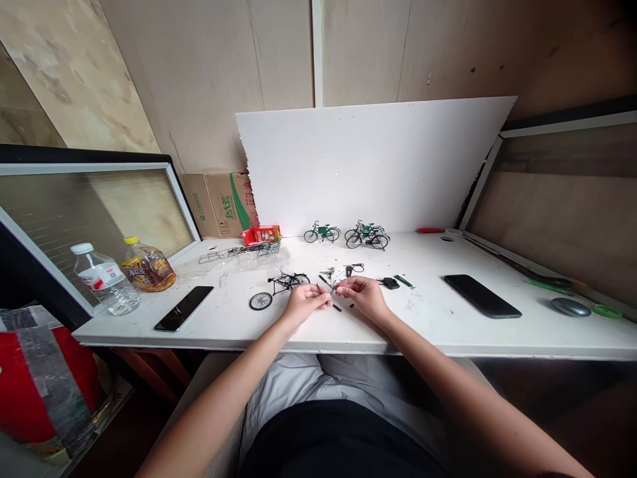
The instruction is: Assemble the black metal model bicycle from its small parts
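Note:
My left hand [307, 303] is closed in a pinch on a thin dark piece, too small to name. My right hand [363, 295] faces it, also pinching a small dark part whose kind I cannot make out. The fingertips of both hands are close together above the white table. Just left of them lies a partly built black model bicycle [281, 284] with a spoked wheel [261, 301] at its near end. Small loose black parts [354, 268] are scattered beyond my hands. Right of my right hand lie a black piece [391, 283] and a green strip [403, 281].
Several finished model bicycles [321, 232] stand at the back before a white board [368, 166]. A phone [184, 308] and two bottles [150, 264] are at the left. Right are a black phone-like slab [482, 296] and a mouse [570, 307]. The table's front edge [348, 344] is near my lap.

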The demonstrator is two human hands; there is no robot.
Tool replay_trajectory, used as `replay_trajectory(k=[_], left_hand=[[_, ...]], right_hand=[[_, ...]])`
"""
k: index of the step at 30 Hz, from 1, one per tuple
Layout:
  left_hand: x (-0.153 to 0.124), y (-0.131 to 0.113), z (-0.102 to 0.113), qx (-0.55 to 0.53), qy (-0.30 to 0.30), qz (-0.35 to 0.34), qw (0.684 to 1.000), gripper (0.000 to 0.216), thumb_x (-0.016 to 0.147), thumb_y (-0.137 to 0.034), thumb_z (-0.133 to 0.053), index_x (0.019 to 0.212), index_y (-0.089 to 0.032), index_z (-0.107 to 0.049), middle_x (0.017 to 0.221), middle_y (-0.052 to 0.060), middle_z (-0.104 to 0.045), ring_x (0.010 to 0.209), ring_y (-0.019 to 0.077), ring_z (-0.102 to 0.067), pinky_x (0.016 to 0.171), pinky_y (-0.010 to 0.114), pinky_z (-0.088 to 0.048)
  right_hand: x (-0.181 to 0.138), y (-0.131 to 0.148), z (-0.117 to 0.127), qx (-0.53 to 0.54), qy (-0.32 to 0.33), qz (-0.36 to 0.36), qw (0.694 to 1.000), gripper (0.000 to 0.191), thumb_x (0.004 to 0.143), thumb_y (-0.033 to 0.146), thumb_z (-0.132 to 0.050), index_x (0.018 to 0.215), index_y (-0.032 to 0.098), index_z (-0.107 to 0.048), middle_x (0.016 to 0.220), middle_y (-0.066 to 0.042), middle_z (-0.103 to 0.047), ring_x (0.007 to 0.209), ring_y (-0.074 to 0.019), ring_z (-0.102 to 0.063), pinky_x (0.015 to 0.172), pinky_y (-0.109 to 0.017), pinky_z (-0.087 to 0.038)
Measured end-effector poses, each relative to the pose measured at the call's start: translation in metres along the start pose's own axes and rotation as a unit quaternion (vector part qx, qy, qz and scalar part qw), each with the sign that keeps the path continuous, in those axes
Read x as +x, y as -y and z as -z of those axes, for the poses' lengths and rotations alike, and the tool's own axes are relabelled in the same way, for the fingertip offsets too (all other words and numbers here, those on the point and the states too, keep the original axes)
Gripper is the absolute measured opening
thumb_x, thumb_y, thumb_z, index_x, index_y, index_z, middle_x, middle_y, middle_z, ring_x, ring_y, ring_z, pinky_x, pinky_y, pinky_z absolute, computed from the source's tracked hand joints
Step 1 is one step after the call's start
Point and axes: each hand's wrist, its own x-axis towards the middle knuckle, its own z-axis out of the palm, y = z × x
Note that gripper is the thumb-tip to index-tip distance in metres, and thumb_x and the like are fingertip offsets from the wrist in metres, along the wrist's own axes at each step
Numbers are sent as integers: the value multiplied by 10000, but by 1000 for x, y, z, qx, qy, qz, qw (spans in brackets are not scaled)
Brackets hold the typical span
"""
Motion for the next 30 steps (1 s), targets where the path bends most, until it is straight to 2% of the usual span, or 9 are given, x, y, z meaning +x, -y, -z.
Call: replay_trajectory(k=[3,10,21,30], left_hand=[[1,1,1,5,17,-13,1000,406,713,-413,-954,895,-122,-737,862,107,-792,799,183,-759,780,296,-594],[3,6,3,0,18,-23,1000,485,662,-463,-978,907,-122,-736,883,114,-799,810,208,-777,793,331,-608],[-2,1,3,18,26,-50,998,393,711,-407,-949,906,-130,-750,874,99,-795,795,195,-754,766,312,-588],[-2,2,4,12,34,-58,998,392,723,-403,-944,915,-124,-747,885,91,-786,795,180,-749,766,296,-580]], right_hand=[[-2,6,0,-7,15,-7,1000,392,746,536,-882,861,169,-804,844,-88,-804,732,-210,-713,646,-319,-554],[-4,9,-1,30,22,-18,999,437,705,573,-911,865,180,-807,816,-89,-805,735,-224,-733,684,-351,-603],[-1,-3,2,86,51,-37,994,406,694,489,-958,892,165,-814,801,-85,-798,721,-203,-732,650,-310,-565],[-3,3,0,72,44,-41,996,365,694,477,-951,841,172,-813,781,-76,-792,703,-193,-713,633,-300,-538]])
